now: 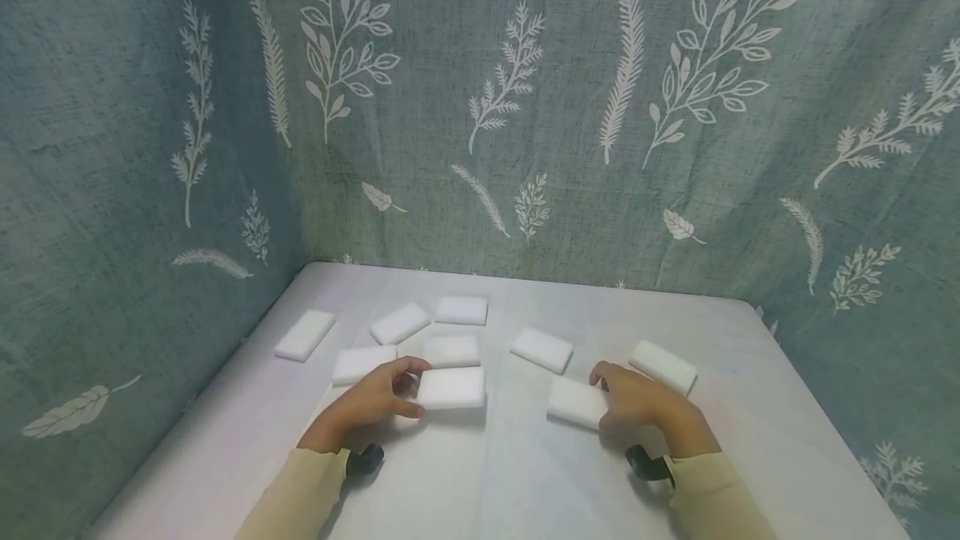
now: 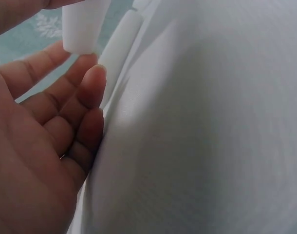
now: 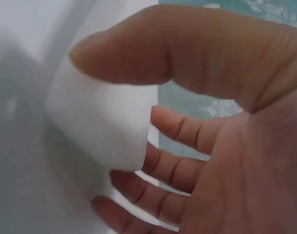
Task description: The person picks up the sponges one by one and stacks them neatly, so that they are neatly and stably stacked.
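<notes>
My left hand (image 1: 378, 397) pinches the left end of a white sponge (image 1: 452, 388), a plain rectangular block, between thumb and fingers. In the left wrist view that sponge (image 2: 84, 27) stands between the thumb and index finger, while the other fingers curl loosely below it. A second white sponge (image 1: 576, 402) is in my right hand (image 1: 647, 401), which grips its right end. The right wrist view has the thumb across one face of this sponge (image 3: 102, 117) and the fingertips along its far side. Behind the left hand lie two more sponges, one left (image 1: 363, 364) and one right (image 1: 452, 350).
Further white sponges lie scattered on the white-covered table (image 1: 517, 473): one far left (image 1: 305, 335), two at the back (image 1: 401, 323) (image 1: 461, 310), one mid-right (image 1: 542, 349) and one beyond the right hand (image 1: 664, 366). Green leaf-patterned curtains (image 1: 450, 107) enclose the table's back and sides.
</notes>
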Tool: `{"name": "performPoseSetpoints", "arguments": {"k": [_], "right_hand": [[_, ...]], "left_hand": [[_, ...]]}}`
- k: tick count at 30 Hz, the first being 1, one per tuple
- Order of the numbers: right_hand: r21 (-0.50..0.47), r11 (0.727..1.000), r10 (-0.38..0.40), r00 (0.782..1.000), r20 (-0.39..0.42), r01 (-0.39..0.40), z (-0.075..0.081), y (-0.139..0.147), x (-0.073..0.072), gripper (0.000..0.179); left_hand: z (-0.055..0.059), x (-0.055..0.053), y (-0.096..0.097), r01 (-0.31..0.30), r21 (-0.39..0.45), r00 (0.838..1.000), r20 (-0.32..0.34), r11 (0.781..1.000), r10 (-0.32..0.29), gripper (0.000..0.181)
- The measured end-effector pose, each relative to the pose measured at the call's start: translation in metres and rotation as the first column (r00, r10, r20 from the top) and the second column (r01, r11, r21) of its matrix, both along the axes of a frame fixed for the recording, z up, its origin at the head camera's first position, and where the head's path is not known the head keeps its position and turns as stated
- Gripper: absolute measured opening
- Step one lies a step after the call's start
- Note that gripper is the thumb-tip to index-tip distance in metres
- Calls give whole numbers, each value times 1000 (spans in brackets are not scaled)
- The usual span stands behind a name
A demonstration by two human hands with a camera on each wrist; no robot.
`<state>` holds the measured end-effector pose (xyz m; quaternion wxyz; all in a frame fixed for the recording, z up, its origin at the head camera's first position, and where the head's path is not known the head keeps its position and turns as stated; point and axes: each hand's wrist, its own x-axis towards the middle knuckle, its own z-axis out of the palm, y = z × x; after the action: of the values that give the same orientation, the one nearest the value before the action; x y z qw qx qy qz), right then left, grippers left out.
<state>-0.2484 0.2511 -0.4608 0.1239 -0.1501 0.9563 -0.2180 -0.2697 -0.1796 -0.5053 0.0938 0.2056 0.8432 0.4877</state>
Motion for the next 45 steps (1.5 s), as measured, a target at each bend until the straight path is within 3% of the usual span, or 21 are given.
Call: {"name": "performPoseSetpoints", "arguments": {"k": [9, 15, 19, 27, 33, 38, 45], "right_hand": [[-183, 974, 120, 990, -70, -131, -12, -17, -5, 58], [-219, 965, 134, 990, -52, -142, -15, -27, -3, 57], [-240, 960, 140, 989, -41, -146, -19, -32, -1, 56], [-273, 939, 178, 976, -127, -207, -29, -48, 0, 51], [-300, 911, 241, 956, -169, -283, -34, -57, 6, 47], [-275, 919, 223, 948, -228, -282, -40, -58, 5, 49], [-216, 939, 207, 941, -269, -268, -42, -59, 3, 73]], "left_hand": [[7, 1, 7, 7, -14, 1000, -21, 1000, -7, 64], [9, -1, 16, 5, 45, 1000, -7, 999, -5, 63], [12, -4, 22, 43, 63, 999, -15, 997, -42, 62], [25, -17, 32, 104, 4, 987, -127, 995, -103, 60], [30, -17, 33, 113, -43, 986, -119, 993, -117, 61], [27, -19, 33, 120, -64, 985, -118, 991, -127, 60], [22, -25, 41, 167, -95, 979, -106, 981, -177, 59]]}}
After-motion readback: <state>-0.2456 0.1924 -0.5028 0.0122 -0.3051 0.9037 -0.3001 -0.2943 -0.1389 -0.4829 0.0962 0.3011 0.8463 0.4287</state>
